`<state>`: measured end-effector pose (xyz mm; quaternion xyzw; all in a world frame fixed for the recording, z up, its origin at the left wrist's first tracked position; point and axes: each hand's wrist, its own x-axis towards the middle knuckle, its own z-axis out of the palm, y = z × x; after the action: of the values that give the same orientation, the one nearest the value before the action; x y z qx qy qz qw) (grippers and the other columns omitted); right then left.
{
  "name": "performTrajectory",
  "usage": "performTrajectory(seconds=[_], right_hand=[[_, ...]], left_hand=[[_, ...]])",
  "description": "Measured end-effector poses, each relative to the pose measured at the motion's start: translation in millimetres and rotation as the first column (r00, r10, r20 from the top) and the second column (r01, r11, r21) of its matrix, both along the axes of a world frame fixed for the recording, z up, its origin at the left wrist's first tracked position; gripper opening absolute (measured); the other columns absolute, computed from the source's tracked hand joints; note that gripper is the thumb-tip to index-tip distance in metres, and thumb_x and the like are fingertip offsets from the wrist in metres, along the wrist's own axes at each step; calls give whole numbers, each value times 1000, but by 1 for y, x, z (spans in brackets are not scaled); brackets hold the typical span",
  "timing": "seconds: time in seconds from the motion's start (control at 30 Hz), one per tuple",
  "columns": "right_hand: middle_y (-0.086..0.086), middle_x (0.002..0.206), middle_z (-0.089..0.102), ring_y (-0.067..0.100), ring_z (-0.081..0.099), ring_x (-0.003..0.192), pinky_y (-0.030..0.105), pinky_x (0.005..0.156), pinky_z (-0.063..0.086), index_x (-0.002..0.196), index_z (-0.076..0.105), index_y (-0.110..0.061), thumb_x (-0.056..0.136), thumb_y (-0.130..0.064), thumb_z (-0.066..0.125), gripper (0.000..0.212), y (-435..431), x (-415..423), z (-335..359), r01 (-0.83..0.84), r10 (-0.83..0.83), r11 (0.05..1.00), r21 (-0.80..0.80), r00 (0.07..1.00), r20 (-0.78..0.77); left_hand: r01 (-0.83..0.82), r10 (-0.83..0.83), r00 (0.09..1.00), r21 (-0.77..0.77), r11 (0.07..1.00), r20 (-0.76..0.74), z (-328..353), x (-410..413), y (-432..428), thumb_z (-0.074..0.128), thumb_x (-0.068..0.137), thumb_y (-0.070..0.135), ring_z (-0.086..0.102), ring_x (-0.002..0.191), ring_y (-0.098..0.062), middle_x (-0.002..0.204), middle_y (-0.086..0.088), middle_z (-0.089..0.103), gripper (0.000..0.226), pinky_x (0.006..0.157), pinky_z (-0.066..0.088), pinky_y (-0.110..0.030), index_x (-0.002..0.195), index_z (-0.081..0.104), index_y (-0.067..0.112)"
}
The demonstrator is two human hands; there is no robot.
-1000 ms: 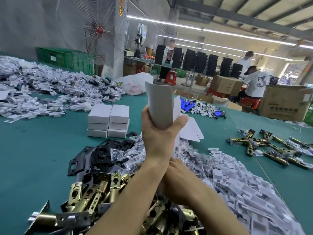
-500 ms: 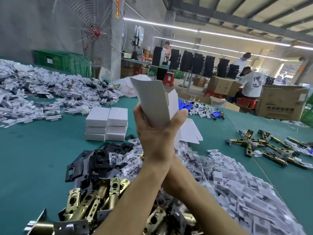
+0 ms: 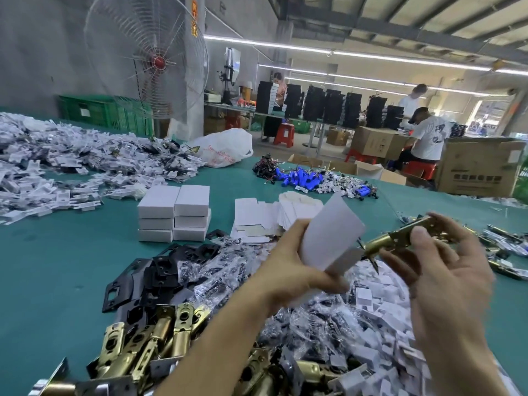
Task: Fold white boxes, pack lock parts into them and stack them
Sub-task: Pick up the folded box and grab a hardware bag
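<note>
Head view: left grip round white box, right grip round brass latch, lengthwise toward box.

The table is green-blue, the stacked boxes are white, the latch held by the right hand looks gold, the flat plates are black, the stools are red, and the crate is green.

6 stacked white boxes, 1 half-folded box, 1 lifted brass latch, 1 fan, 3 distant workers
</note>
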<state>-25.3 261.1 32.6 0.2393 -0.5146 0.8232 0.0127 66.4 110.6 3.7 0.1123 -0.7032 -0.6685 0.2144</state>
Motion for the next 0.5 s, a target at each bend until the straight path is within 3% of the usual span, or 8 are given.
performTrajectory(seconds=[0.1,0.2,0.3,0.4,0.5], right_hand=[[4,92,70,21,72,88,30,72,62,103,68,-35,80,-26,65,25,8,0,10,-7,10,1000,15,987,-159],[-3,90,74,16,70,92,23,79,58,106,69,-34,79,-25,66,28,13,0,12,-4,15,999,41,962,-272],[-7,92,76,9,71,89,17,77,55,108,69,-34,81,-18,65,32,13,4,16,-39,64,996,77,933,-355],[-3,94,76,12,71,86,19,76,57,106,71,-43,77,-28,68,33,18,10,24,-82,139,985,151,897,-420],[1,96,75,19,70,89,23,77,58,105,72,-46,75,-32,68,34,23,13,30,-100,180,976,193,871,-458]], left_hand=[[84,-87,995,59,995,49,-3,1,-1,90,64,3,67,100,-17,114,0,66,76,73,56,-27,117,52,41],[157,-161,987,114,981,25,0,4,-1,87,63,0,69,83,-2,105,5,68,75,62,56,-19,117,58,44],[328,-331,942,59,943,47,3,9,3,77,62,1,65,99,-7,120,-2,65,77,75,58,-23,113,60,56],[436,-435,896,2,900,84,4,13,8,71,64,1,60,106,-8,126,1,61,80,78,55,-19,111,57,64],[468,-466,876,13,884,124,5,14,10,70,62,6,58,100,-10,115,1,59,73,78,54,-30,118,54,49]])
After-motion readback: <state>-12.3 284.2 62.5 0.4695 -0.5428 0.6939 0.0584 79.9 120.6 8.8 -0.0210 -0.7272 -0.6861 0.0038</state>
